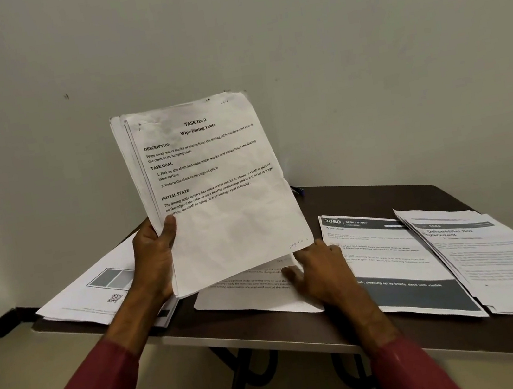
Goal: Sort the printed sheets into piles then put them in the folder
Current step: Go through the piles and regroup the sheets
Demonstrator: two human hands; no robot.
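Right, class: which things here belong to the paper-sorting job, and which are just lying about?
Job: held stack in left hand; right hand on centre sheet; QR-code pile; dark-header pile; far-right pile.
Lying about: small blue object behind the held stack, perhaps a pen.

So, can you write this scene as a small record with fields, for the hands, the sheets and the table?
surface: dark brown table
left hand: grips a raised stack of white printed sheets, top page "Wipe Dining Table"
right hand: fingers straight, on a white printed sheet lying flat
other piles: QR-code pile at left, dark-header pile, "Dehumidifier Box" pile far right
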